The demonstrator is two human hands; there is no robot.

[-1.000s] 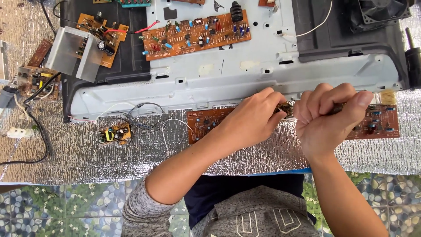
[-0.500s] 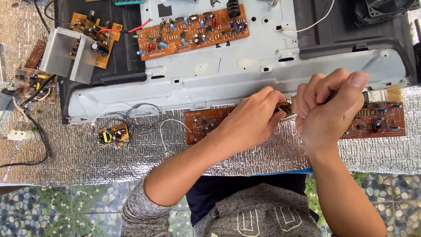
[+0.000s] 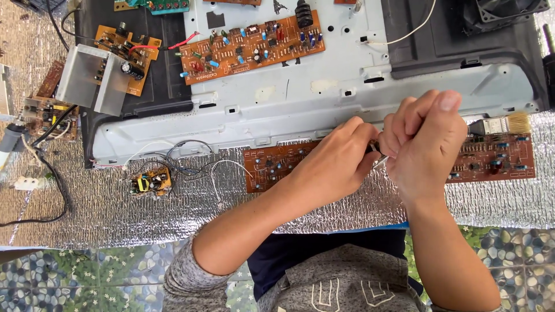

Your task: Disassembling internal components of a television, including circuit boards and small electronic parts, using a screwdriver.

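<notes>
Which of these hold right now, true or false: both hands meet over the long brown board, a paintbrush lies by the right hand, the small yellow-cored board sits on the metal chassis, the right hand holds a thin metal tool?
1. Both hands, left hand and right hand, meet over the long brown circuit board. True.
2. A paintbrush lies just beyond the right hand. True.
3. The small board with the yellow core sits on the grey metal chassis. False: it lies on the silver foil mat, in front of the chassis.
4. The right hand holds a thin metal tool. True, though its tip is hidden.
</notes>
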